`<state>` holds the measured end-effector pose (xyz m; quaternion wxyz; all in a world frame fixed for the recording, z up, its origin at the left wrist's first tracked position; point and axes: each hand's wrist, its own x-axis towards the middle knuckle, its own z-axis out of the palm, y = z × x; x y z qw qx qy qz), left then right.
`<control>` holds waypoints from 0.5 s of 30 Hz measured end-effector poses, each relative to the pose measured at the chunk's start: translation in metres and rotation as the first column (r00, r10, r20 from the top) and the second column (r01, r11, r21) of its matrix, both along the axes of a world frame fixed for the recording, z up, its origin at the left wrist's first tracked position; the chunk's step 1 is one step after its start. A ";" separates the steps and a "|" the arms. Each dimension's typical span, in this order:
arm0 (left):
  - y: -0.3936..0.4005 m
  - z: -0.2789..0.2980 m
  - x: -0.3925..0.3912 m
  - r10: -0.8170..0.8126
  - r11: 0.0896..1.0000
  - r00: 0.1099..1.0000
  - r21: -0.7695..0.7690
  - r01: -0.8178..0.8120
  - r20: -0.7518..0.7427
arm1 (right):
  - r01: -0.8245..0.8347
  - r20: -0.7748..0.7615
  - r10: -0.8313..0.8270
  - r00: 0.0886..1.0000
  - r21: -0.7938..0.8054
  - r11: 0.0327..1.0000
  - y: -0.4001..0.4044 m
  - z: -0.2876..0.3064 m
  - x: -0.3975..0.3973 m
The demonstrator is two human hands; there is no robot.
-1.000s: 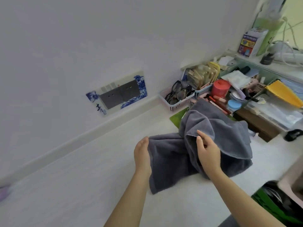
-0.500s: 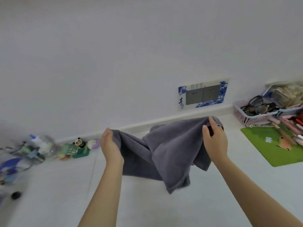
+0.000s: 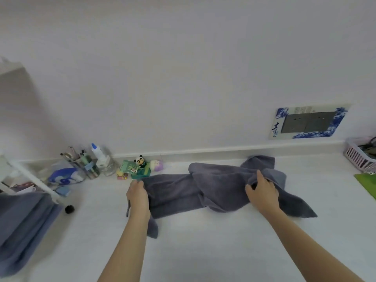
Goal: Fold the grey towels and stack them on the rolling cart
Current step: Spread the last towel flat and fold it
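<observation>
A grey towel (image 3: 205, 190) lies crumpled and stretched across the white counter (image 3: 203, 251) in front of me. My left hand (image 3: 137, 197) grips its left end, with a corner hanging below my wrist. My right hand (image 3: 262, 192) clutches a bunched fold near its right end. At the far left, folded grey towels (image 3: 22, 224) rest on the white rolling cart (image 3: 30, 178), only partly in view.
Along the wall stand a cup of brushes (image 3: 81, 163), a clear bottle (image 3: 103, 159) and small toy figures (image 3: 140, 165). A pink basket (image 3: 358, 155) and a green mat (image 3: 366, 184) sit at the right edge. A small black object (image 3: 69, 209) lies near the cart.
The view swung left, away from the cluttered shelves. The towel, held up in the air before, has come down onto the counter and is pulled out wide between both hands.
</observation>
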<state>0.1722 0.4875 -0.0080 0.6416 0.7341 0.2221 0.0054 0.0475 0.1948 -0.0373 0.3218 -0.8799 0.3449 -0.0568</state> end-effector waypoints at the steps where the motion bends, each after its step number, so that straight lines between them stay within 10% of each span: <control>1: 0.002 -0.008 -0.005 -0.011 1.000 1.000 -0.004 0.011 -0.019 | -0.038 -0.032 0.038 0.999 0.013 0.999 0.008 -0.008 0.001; 7: 0.006 -0.033 -0.009 -0.020 0.969 0.983 0.240 0.063 -0.180 | -0.149 -0.109 0.159 0.981 0.091 0.985 0.035 -0.029 0.014; 15: -0.034 -0.058 -0.027 -0.288 0.691 0.946 0.651 0.313 -0.149 | -0.444 -0.288 0.479 0.830 0.181 0.878 0.040 -0.056 0.037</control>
